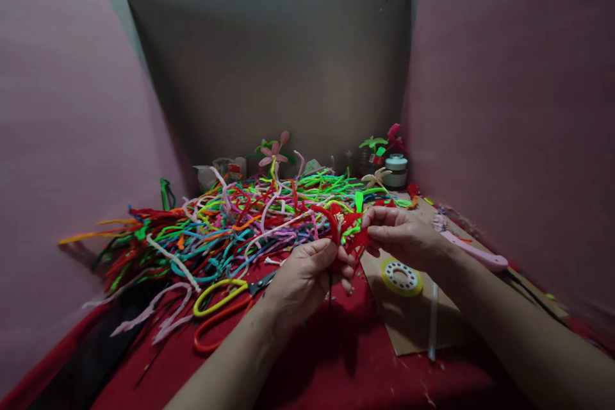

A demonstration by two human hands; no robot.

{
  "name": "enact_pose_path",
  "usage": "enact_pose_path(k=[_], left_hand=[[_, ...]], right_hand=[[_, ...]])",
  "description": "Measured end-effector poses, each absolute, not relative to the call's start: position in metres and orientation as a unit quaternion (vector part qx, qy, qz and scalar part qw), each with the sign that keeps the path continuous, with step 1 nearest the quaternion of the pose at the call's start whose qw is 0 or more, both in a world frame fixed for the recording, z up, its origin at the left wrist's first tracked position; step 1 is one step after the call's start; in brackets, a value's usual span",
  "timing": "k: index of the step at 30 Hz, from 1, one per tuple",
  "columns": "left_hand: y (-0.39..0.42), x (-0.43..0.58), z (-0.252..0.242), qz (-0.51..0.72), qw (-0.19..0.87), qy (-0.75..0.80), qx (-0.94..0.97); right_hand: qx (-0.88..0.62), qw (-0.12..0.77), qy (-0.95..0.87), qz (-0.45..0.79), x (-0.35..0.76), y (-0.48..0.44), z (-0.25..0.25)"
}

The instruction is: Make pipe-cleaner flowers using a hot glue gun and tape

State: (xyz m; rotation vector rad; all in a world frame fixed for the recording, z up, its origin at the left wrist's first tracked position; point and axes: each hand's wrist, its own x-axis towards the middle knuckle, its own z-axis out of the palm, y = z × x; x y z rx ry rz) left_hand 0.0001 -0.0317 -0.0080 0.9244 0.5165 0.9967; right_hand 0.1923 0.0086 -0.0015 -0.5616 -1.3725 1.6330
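My left hand (305,275) is closed around the lower part of a red pipe-cleaner flower (354,230), just in front of a big heap of pipe cleaners. Pale bits show at the flower's middle, and a thin dark stem hangs below the left fingers. At the flower's right side, my right hand (406,236) pinches a red petal between thumb and fingers. Bright green pieces (359,202) show close behind the flower; whether they belong to it I cannot tell. Fingers partly cover the flower.
Multicoloured pipe cleaners (225,224) cover the table's back and left. Scissors (223,295) with yellow and orange handles lie left. On cardboard (408,333) at right are a tape roll (401,277), a translucent stick (433,323) and a pink corded tool (475,251). A jar (396,173) stands behind.
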Motion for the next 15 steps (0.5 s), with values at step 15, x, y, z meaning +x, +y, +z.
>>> enact_pose_path(k=[15], left_hand=[[-0.027,-0.003,-0.004,0.548,0.699,0.245,0.389]], right_hand=[[-0.638,0.164,-0.737,-0.151,0.333,-0.018,-0.062]])
